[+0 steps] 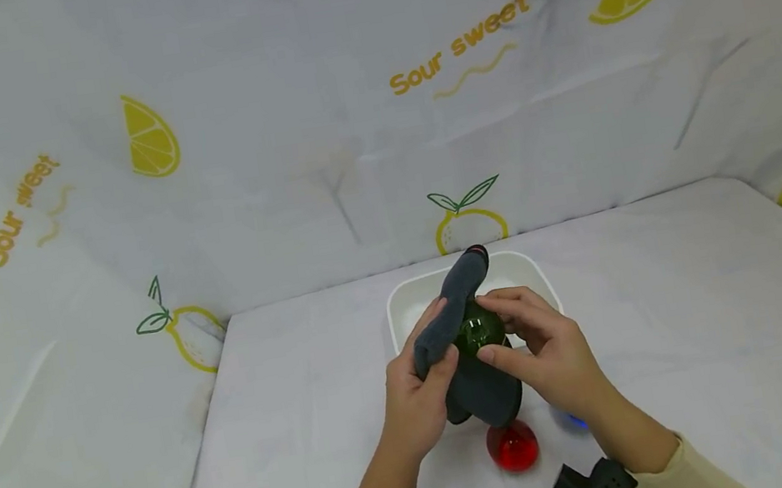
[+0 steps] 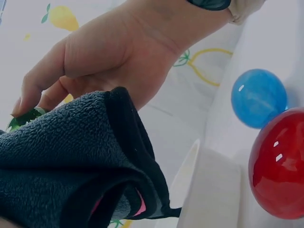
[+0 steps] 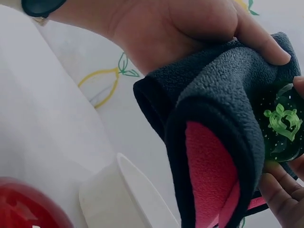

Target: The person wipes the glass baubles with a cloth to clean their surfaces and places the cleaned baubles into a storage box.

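Observation:
A dark grey fleecy cloth (image 1: pixel 484 390) with black edging is gripped, folded over, by my left hand (image 1: pixel 417 396). Pink lining shows inside its folds in both wrist views. My right hand (image 1: pixel 554 350) pinches a glossy dark green ball (image 1: pixel 480 330) between thumb and fingers, against the cloth. The right wrist view shows a light green leafy emblem on this ball (image 3: pixel 282 121); part of the ball is covered by cloth and fingers. Both hands are raised in front of a white tub (image 1: pixel 408 309).
A shiny red ball (image 1: pixel 512 447) lies on the white-covered table (image 1: pixel 312 424), nearer me than the tub. Beside it sits a blue ball (image 2: pixel 259 99), mostly hidden by my right arm in the head view. A lemon-printed white sheet (image 1: pixel 259 171) hangs behind the table.

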The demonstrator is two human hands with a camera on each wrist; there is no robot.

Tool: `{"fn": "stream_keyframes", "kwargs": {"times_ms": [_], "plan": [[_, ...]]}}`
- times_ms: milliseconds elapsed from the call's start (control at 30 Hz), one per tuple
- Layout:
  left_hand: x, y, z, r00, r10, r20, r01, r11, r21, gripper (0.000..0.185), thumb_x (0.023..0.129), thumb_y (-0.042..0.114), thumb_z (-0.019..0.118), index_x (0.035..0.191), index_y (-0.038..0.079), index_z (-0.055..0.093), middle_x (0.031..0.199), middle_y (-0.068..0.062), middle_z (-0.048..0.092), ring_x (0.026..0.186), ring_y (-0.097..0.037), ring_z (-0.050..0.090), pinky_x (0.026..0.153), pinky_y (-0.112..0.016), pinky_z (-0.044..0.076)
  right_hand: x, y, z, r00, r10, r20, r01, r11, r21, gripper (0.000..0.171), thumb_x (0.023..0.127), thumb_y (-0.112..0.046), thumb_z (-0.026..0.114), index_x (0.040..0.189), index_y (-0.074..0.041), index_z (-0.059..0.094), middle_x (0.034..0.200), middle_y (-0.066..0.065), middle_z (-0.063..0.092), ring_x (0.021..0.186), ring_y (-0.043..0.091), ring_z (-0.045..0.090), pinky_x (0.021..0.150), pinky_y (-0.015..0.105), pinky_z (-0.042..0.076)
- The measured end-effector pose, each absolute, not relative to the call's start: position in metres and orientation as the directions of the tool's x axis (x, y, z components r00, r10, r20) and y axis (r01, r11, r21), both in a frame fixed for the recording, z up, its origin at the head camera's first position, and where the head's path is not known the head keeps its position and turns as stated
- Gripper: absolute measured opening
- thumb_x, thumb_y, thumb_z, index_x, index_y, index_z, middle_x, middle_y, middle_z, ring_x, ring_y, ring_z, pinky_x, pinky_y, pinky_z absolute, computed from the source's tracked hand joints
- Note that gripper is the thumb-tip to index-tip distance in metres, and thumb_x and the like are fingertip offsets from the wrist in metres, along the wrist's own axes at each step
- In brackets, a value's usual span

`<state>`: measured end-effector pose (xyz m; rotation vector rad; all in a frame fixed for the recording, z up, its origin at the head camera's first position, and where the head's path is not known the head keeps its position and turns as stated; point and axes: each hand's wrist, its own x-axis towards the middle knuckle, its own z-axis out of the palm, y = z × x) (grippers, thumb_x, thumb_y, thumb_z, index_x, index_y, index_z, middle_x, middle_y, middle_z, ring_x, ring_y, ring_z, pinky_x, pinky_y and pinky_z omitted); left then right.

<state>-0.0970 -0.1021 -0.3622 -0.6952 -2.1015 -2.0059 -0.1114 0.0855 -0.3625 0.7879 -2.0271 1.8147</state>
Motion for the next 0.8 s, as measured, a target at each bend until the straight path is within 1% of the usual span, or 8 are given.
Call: {"fn": "stream_keyframes", "kwargs": {"times_ms": [167,267,400,533,633,800], "plan": [[-0.095,-0.1031,-0.3624,-0.887,0.228,0.402,0.413,0.003,0.911,0.047,0.1,0.007,0.053,0.147,0.016,0.048,0.154,-0.001,0.042,0.141,-0.02,0.042,0.11,-0.032,0.041,-0.1088,0.0865,-0.3632,-0.805,-0.226,0.549,-0.578,0.087,-0.811,0.056,0.081,0.011,0.071,0.134,-0.003,0.059,0.131,0.009,0.056,0.112,0.011,0.059,0.092,0.017,0.051],[-0.0949,-0.1029,-0.3633,-0.889,0.217,0.403,0.416,0.015,0.909,0.048,0.1,0.007,0.052,0.147,0.018,0.048,0.155,-0.001,0.041,0.141,-0.02,0.041,0.11,-0.037,0.042,-0.1089,0.0856,-0.3649,-0.815,-0.199,0.545,-0.569,0.094,-0.817,0.059,0.081,0.01,0.072,0.136,-0.003,0.056,0.132,0.011,0.059,0.111,0.01,0.06,0.091,0.017,0.051],[-0.0961,-0.1018,-0.364,-0.885,0.2,0.42,0.432,0.017,0.902,0.049,0.1,0.006,0.051,0.147,0.02,0.047,0.155,-0.001,0.041,0.142,-0.021,0.041,0.111,-0.042,0.041,-0.1102,0.0847,-0.3664,-0.827,-0.147,0.543,-0.556,0.066,-0.829,0.055,0.08,0.011,0.073,0.131,-0.001,0.054,0.131,0.014,0.062,0.111,0.011,0.063,0.094,0.018,0.051],[-0.0974,-0.1005,-0.3638,-0.877,0.187,0.442,0.451,0.006,0.893,0.05,0.1,0.005,0.052,0.147,0.019,0.047,0.155,-0.001,0.041,0.143,-0.02,0.039,0.113,-0.037,0.037,-0.1103,0.0844,-0.3658,-0.817,-0.128,0.562,-0.571,0.049,-0.819,0.052,0.08,0.014,0.071,0.128,0.001,0.058,0.133,0.015,0.061,0.111,0.012,0.065,0.095,0.022,0.052],[-0.0974,-0.1002,-0.3627,-0.874,0.175,0.453,0.461,0.005,0.888,0.05,0.1,0.004,0.051,0.147,0.017,0.047,0.154,-0.002,0.042,0.143,-0.02,0.039,0.113,-0.035,0.037,-0.109,0.0826,-0.3657,-0.814,-0.118,0.568,-0.577,0.056,-0.815,0.055,0.079,0.015,0.072,0.13,0.0,0.059,0.134,0.015,0.06,0.112,0.011,0.065,0.095,0.023,0.052],[-0.0971,-0.0997,-0.3607,-0.88,0.159,0.448,0.454,0.001,0.891,0.049,0.1,0.005,0.052,0.147,0.017,0.047,0.154,0.0,0.042,0.143,-0.018,0.039,0.113,-0.037,0.038,-0.1069,0.0795,-0.3659,-0.809,-0.109,0.577,-0.586,0.085,-0.806,0.061,0.078,0.013,0.074,0.134,-0.002,0.058,0.134,0.014,0.061,0.116,0.011,0.063,0.096,0.024,0.051]]}}
